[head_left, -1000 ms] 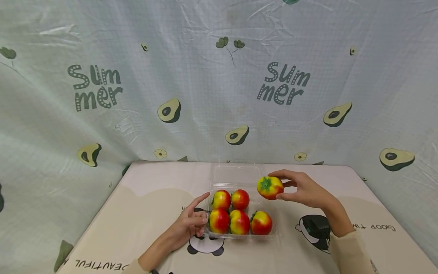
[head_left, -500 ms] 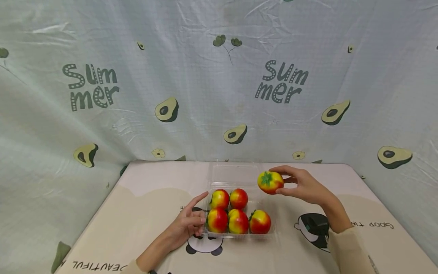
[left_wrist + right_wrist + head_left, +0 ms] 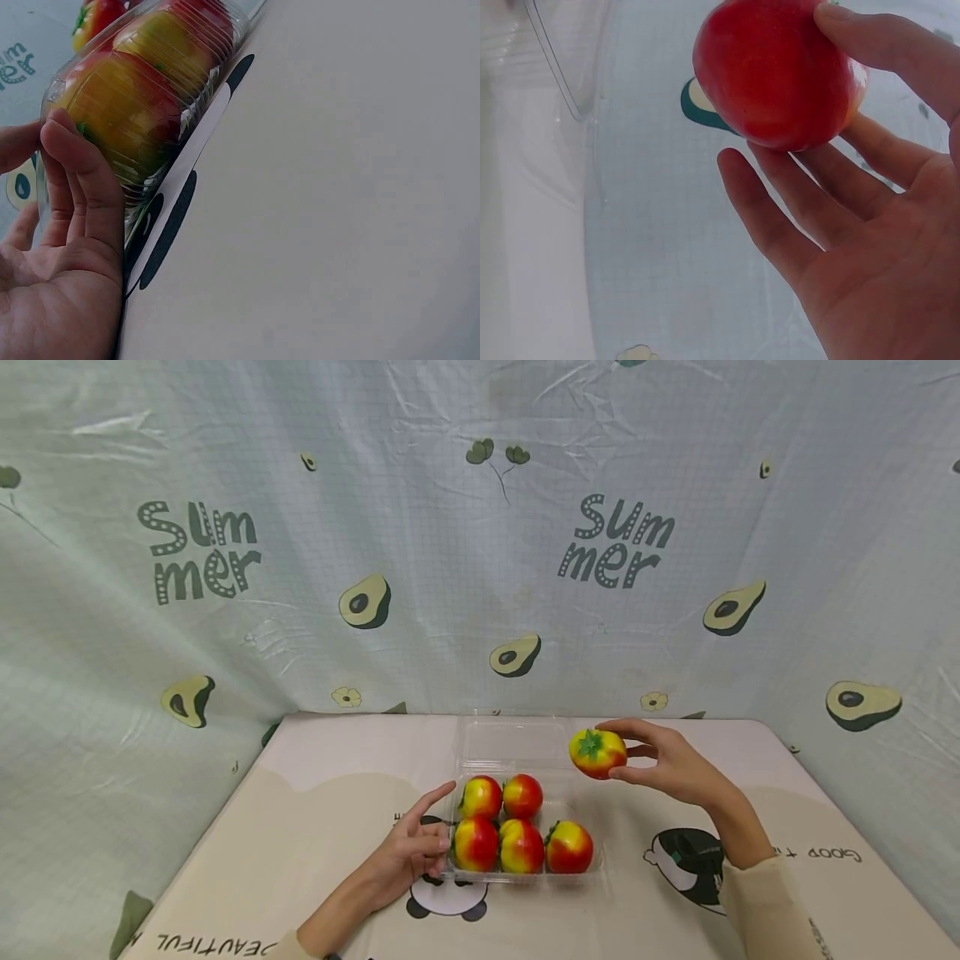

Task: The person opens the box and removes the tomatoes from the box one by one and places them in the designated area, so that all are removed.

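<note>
In the head view my right hand [image 3: 678, 766] pinches a red-and-yellow persimmon [image 3: 597, 753] between thumb and fingers, its green leafy cap facing the camera. It is raised beyond the right back corner of an open clear plastic box [image 3: 536, 878]. The right wrist view shows the persimmon's smooth red side [image 3: 769, 75], the thumb on top and some lower fingers spread away from it. Several similar persimmons [image 3: 522, 846] sit inside the box, whose back right space holds none. At the box's left wall, my left hand [image 3: 408, 852] grips the edge, index finger extended along it.
The box's clear lid [image 3: 516, 741] lies folded back towards the rear of the table [image 3: 315, 827]. A printed curtain [image 3: 450, 535] hangs right behind the table. Dark patches on the tabletop, such as the panda [image 3: 447, 897], are printed pictures.
My right hand has risen a little and drifted back and slightly right with the persimmon, away from the box. The left hand stays at the box's left wall.
</note>
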### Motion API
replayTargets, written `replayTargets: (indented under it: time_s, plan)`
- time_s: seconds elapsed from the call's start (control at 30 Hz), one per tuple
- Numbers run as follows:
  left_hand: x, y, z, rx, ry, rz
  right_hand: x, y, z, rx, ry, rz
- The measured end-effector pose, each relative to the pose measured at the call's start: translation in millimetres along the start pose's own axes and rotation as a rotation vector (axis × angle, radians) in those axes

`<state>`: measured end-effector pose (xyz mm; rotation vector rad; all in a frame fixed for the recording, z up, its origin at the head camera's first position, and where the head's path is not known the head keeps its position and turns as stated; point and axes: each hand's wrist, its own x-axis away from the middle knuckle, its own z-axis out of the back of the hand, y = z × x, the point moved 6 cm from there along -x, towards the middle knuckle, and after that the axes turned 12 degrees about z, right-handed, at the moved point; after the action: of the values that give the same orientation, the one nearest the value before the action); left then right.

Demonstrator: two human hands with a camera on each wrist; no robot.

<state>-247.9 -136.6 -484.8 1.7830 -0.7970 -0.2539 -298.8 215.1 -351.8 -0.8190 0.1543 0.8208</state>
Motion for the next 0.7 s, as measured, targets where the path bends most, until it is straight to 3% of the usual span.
replayTargets:
  time_s: [0.7]
  plan:
    - [0.2,0.9,-0.4,0.007,-0.002,-0.002,2.7,10.5,9.1,-0.018,0.073,-0.006]
